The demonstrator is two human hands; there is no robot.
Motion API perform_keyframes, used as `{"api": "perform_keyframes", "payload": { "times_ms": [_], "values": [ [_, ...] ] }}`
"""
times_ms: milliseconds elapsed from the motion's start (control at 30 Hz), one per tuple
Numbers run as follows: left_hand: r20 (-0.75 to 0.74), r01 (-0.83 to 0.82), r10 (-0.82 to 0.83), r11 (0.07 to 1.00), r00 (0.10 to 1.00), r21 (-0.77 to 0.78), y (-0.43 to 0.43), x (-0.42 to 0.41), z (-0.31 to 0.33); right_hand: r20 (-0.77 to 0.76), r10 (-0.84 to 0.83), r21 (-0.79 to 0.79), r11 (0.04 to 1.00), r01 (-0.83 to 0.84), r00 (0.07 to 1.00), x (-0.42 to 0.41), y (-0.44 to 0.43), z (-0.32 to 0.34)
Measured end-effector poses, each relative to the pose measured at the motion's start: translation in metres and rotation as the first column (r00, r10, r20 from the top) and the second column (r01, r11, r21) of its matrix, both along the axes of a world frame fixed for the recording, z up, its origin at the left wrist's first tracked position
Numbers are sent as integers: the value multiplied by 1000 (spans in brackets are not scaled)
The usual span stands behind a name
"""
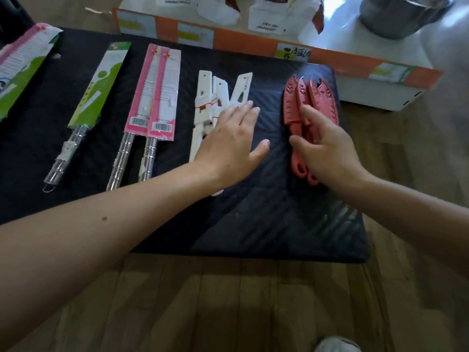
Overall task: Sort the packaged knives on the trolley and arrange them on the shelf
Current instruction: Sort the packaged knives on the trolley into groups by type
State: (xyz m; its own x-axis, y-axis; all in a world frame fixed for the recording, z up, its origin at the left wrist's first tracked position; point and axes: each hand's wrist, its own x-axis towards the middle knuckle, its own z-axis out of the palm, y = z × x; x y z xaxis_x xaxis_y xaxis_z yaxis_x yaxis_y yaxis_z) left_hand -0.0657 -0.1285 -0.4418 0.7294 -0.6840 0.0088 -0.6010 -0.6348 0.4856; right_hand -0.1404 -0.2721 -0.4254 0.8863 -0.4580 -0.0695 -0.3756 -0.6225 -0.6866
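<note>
Hands both flat-ish, fingers spread: left hand (229, 138) rests on the white sheathed knives (203, 107), right hand (327, 148) on the red plastic-sheathed knives (294, 102) (gripping nothing), black surface (266, 212) underneath.

I see the knives lying sorted in groups on a black surface (279, 224). At far left lies a pink-and-green sleeve (22, 69); next, a green-sleeved knife (99, 90) with a steel handle. Two pink-sleeved knives (154, 92) lie side by side, touching. The white sheathed knives (205, 97) fan apart at their tips. The red sheathed knives (294, 102) lie bunched together at right.
</note>
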Motion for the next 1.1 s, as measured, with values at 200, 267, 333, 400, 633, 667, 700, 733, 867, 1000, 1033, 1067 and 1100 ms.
{"api": "perform_keyframes", "payload": {
  "times_ms": [200, 267, 333, 400, 633, 667, 700, 733, 867, 1000, 1033, 1067, 1100],
  "values": [
    [-22, 146, -144, 980, 989, 133, -28, -19, -2, -23, -127, 116, 985, 129, 992, -21, -34, -5],
    [-32, 192, -191, 944, 981, 269, -31, -26, -2, -37, -136, 174, 975, 140, 990, -27, -40, -7],
    [-30, 210, -215, 901, 976, 379, -31, -30, -2, -75, -126, 220, 965, 140, 989, -31, -43, -8],
    [-8, 210, -230, 870, 973, 446, -29, -31, -4, -113, -105, 238, 963, 130, 988, -32, -44, -11],
    [-45, 183, -182, 876, 982, 446, -27, -29, -5, -133, -50, 156, 985, 71, 990, -30, -37, -23],
    [-48, 178, -175, 882, 983, 437, -27, -29, -6, -131, -45, 143, 988, 64, 990, -30, -35, -25],
    [-50, 173, -168, 887, 985, 428, -26, -29, -7, -129, -43, 136, 989, 60, 991, -29, -34, -27],
    [-51, 167, -161, 891, 986, 423, -26, -29, -8, -128, -41, 136, 989, 59, 991, -29, -34, -28],
    [-48, 164, -159, 891, 986, 423, -26, -28, -8, -120, -28, 146, 988, 46, 992, -29, -34, -29],
    [-43, 161, -157, 896, 987, 415, -26, -27, -9, -105, -16, 149, 988, 32, 994, -27, -29, -28],
    [-44, 160, -155, 898, 987, 410, -27, -27, -9, -98, -5, 152, 988, 20, 995, -27, -28, -27],
    [-46, 160, -155, 900, 987, 405, -27, -28, -9, -91, 7, 155, 988, 7, 996, -26, -26, -26],
    [-47, 160, -154, 902, 987, 400, -27, -28, -9, -85, 20, 158, 987, -6, 996, -24, -23, -26]
  ]
}}
